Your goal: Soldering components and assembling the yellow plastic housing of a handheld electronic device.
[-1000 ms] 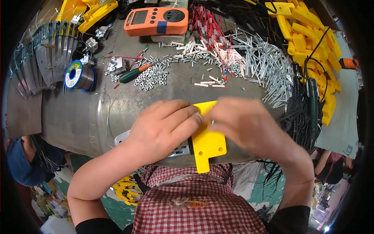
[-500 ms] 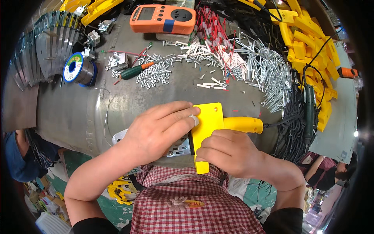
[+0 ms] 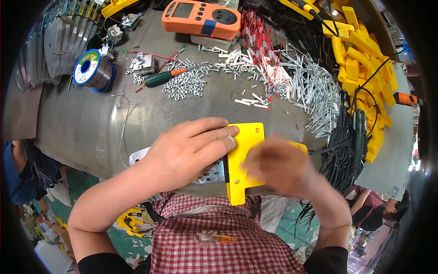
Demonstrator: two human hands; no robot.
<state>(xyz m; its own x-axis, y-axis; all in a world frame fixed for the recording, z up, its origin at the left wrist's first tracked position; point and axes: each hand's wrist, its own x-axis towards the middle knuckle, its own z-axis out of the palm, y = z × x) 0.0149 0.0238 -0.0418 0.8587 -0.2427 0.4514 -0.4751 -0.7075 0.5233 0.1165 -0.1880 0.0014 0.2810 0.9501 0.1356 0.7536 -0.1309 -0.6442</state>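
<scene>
At the near edge of a grey metal desk (image 3: 155,114), a flat yellow plastic housing (image 3: 244,141) with a rounded handle (image 3: 299,147) to the right. Left hand (image 3: 189,150): fingers laid over the housing's left edge, thumb hidden, pinching or merely pressing impossible to tell; beneath, a perforated silver metal plate (image 3: 213,175). Right hand (image 3: 285,166): motion-blurred over the housing's right part, grip likewise impossible to tell. Farther back: 1 green-handled screwdriver (image 3: 157,80) beside small silver nuts (image 3: 184,88), 1 orange handheld meter (image 3: 200,18).
</scene>
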